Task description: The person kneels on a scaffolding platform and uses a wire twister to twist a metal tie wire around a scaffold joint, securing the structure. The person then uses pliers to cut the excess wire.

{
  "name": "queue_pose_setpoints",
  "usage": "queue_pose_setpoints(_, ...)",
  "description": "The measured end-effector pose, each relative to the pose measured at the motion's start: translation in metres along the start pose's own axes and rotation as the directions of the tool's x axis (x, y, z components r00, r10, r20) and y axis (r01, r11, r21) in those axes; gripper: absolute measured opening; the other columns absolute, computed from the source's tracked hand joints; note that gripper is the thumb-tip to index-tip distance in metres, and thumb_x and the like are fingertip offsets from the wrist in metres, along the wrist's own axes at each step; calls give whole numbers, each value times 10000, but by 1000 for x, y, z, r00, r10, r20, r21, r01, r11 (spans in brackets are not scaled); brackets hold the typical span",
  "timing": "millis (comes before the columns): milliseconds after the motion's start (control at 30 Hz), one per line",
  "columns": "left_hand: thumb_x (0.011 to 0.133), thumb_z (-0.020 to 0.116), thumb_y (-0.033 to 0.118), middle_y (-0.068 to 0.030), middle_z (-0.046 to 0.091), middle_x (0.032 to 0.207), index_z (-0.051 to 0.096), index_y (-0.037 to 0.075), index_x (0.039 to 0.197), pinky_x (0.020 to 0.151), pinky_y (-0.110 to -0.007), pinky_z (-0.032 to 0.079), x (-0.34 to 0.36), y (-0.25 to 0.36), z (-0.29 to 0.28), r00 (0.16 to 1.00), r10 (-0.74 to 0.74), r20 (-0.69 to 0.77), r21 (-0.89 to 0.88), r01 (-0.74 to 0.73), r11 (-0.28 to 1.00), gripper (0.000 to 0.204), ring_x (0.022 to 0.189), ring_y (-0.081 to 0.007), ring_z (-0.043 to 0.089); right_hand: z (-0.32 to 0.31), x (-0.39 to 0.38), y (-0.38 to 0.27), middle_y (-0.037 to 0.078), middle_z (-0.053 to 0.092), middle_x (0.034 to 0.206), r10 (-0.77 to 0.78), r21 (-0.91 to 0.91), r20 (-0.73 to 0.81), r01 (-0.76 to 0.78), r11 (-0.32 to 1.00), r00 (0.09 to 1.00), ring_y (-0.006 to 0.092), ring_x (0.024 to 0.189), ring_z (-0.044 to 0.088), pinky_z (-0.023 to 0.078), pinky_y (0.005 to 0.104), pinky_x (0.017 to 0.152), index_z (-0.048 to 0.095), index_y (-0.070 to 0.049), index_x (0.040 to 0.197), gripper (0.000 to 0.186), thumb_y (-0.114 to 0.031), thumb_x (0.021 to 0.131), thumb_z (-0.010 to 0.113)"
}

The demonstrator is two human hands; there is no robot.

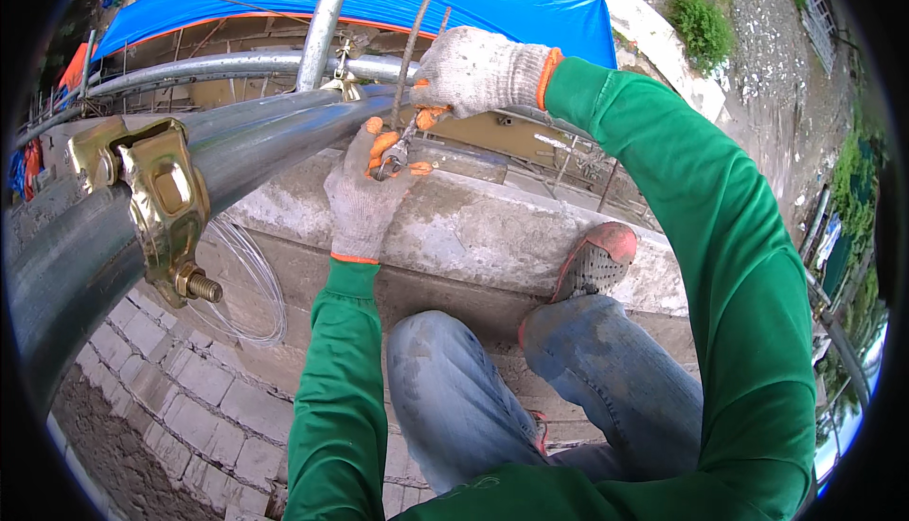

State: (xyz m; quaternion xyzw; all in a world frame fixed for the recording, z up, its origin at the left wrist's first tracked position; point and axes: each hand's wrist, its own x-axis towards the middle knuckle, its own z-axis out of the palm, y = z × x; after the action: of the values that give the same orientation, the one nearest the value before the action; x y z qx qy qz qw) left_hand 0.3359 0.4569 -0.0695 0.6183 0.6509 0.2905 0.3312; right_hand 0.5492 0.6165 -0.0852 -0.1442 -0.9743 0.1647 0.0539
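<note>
Steel pipe point(80, 260) nearest, left of frame. Concrete ledge point(464, 223), centre. Right hand point(478, 74), upper centre, fingers pinching a grey metal piece point(396, 153); left hand point(365, 188), just below, closed around its lower end. A loosened gloved grip could drop that piece past the ledge.

Left hand point(365, 189), gloved, sits right of the gold clamp point(169, 199), fingers curled shut in a firm grip, wrist near straight, green-sleeved left forearm point(336, 379) running up from below-right of the clamp. Right hand point(478, 71), also gloved, is up and right of the clamp, back of hand showing, fingers bent in, tips just beside the left hand's; right arm point(686, 166) arcs wide, elbow bent, far right of it. Both knees point(428, 336) bent, lower right of it.
</note>
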Motion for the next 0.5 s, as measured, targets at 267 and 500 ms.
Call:
queue_pose_setpoints(267, 723, 901, 81, -142, 765, 1046, 648, -29, 1268, 771, -304, 616, 9, -11, 3, 988, -152, -29, -255, 140, 957, 611, 895, -186, 750, 35, -40, -115, 117, 691, 846, 701, 610, 473, -772, 177, 534, 297, 732, 652, 509, 425, 653, 717, -95, 1030, 360, -435, 980, 611)
queue_pose_setpoints(500, 810, 766, -30, -196, 712, 1186, 588, -72, 1341, 864, -338, 600, 8, -9, -16, 952, -266, 151, -276, 299, 914, 562, 1060, -246, 713, 40, -24, -205, -36, 522, 707, 438, 607, 693, -136, -783, 573, 75, 496, 444, 360, 271, 458, 589, -92, 1125, 159, -217, 1028, 582)
